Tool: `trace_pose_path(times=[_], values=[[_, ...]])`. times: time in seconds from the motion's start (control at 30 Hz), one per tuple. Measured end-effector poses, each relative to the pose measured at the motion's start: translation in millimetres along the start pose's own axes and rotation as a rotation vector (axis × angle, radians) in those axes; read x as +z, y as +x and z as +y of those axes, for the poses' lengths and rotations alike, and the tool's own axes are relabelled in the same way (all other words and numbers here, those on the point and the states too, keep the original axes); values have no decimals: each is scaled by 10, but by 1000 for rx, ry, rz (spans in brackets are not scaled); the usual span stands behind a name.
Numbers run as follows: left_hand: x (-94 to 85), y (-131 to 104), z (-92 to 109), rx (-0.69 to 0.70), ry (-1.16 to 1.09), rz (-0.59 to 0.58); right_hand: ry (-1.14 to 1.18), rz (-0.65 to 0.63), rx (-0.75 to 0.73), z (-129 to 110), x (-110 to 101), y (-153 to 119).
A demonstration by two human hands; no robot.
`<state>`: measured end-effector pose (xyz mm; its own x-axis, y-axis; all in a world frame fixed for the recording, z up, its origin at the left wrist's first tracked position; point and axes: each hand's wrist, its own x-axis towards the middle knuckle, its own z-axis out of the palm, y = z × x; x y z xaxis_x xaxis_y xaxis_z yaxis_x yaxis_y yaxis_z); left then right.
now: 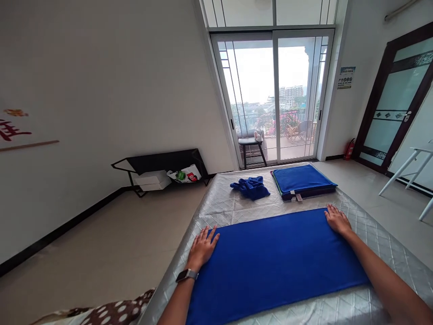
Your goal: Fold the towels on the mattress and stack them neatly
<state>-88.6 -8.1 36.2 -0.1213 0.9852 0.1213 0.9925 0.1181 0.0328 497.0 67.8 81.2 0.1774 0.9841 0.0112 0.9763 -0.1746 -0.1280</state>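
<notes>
A blue cloth (277, 266) lies spread flat on the silver quilted bed surface (225, 205). My left hand (202, 246) rests on the cloth's far left corner, fingers spread, with a watch on the wrist. At the far right corner my right hand (337, 220) lies flat with its fingers stretched out. Neither hand grips anything. Beyond the cloth sit a crumpled blue cloth (252, 187) and, to its right, a neat stack of folded cloths (302, 179) with a blue one on top and small white tags at the near edge.
A black rack (165, 160) with white boxes and a bag stands by the left wall. Behind the bed are glass sliding doors (275, 99) and a dark stool (251, 143). White table legs (402, 171) stand at right. Brown dotted fabric (115, 312) shows at lower left.
</notes>
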Motion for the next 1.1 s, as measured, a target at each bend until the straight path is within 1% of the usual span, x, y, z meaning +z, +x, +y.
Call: trace_pose_path(times=[0.13, 0.3, 0.43, 0.67, 0.8, 0.87, 0.93, 1.0, 1.03, 1.1], values=[[-91, 16, 41, -37, -36, 14, 74, 60, 46, 29, -127, 54], [-281, 118, 53, -77, -46, 63, 101, 49, 73, 77, -276, 203], [-397, 214, 69, -99, -44, 96, 124, 44, 81, 128, -310, 283], [-441, 258, 158, -115, -17, 140, 152, 109, 104, 120, -259, 212], [-462, 296, 221, -117, -13, 166, 144, 148, 148, 35, -341, 132], [-482, 293, 261, -92, -17, 183, 117, 191, 142, -99, -397, 50], [-492, 237, 330, -50, -25, 199, 97, 247, 33, -337, -414, -106], [-474, 103, 444, 25, -44, 193, 109, 259, -178, -672, -352, -364], [-450, 3, 514, 80, -60, 173, 131, 240, -285, -859, -289, -530], [-372, -252, 654, 217, -99, 100, 178, 110, -487, -1223, -112, -906]])
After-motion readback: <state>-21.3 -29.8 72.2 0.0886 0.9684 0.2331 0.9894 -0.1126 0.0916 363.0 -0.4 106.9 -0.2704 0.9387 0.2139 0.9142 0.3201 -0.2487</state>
